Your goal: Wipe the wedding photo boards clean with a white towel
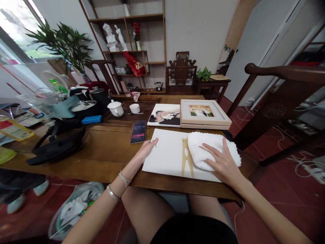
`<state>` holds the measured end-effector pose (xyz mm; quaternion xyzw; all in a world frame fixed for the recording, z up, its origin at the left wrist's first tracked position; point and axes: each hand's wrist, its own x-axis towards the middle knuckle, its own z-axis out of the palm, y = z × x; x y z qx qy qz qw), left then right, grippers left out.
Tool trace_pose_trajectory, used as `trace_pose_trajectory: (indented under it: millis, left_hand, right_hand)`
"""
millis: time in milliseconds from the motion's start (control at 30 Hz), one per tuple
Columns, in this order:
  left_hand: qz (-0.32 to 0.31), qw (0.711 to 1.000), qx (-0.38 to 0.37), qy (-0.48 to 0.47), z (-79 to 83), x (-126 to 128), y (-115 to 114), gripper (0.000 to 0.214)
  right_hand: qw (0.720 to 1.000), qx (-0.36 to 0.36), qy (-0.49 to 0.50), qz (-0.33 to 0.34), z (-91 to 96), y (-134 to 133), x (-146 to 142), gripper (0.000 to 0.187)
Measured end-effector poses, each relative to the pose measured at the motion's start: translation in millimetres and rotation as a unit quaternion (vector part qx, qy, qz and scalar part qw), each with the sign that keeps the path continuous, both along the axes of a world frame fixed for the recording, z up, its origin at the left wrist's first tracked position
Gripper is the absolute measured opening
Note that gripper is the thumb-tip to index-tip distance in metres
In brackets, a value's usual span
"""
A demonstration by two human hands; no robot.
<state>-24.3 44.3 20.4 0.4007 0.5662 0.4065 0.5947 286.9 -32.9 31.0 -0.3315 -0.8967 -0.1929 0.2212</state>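
A flat white album or panel (165, 152) with a gold figure printed on it lies on the wooden table in front of me. My left hand (148, 148) grips its left edge, thumb on top and the other fingers hidden. On the right part of the panel rests a folded white cloth (200, 145), fluffy with a scalloped edge. My right hand (223, 162) lies flat on this cloth with its fingers spread. Just beyond are a white panel with a photo (165, 115) and a pale wooden picture frame (184, 123). A phone (138, 131) lies left of the white panel.
On the table's left are a black strapped item (61, 139), a blue block (91, 119), a lidded white cup (115, 108), a small white cup (134, 108) and pots. A wooden chair (264, 112) stands right. A bin (76, 203) sits below, near a person's shoes (40, 188).
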Motion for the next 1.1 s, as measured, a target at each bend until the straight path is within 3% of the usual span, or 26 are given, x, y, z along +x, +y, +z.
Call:
trace_pose_trajectory:
  millis: [100,200,333,467,733,933,1100]
  left_hand:
    - [0.017,0.999,0.021,0.037,-1.3,-4,0,0.044]
    - [0.004,0.986,0.074,0.150,2.7,-12,-1,0.065]
    - [-0.060,0.930,0.131,0.337,12.1,-18,0,0.069]
    - [-0.074,0.876,0.180,0.442,17.0,-14,-1,0.058]
    - [-0.036,0.821,0.258,0.507,8.3,-11,-11,0.045]
    - [0.000,0.815,0.257,0.520,-2.3,-10,-16,0.054]
    - [-0.035,0.792,0.339,0.507,-10.1,-5,-24,0.045]
  right_hand:
    - [1.000,-0.007,0.003,0.000,-0.5,4,1,0.028]
    - [1.000,-0.025,0.008,0.014,-1.8,9,1,0.031]
    - [0.999,-0.035,0.020,0.032,-5.5,16,1,0.034]
    - [0.998,-0.043,0.028,0.031,-9.4,22,1,0.039]
    - [0.997,-0.065,0.038,0.020,-13.9,30,1,0.046]
    - [0.997,-0.072,0.029,0.018,-14.4,31,0,0.047]
    - [0.997,-0.074,0.026,0.018,-13.4,30,1,0.047]
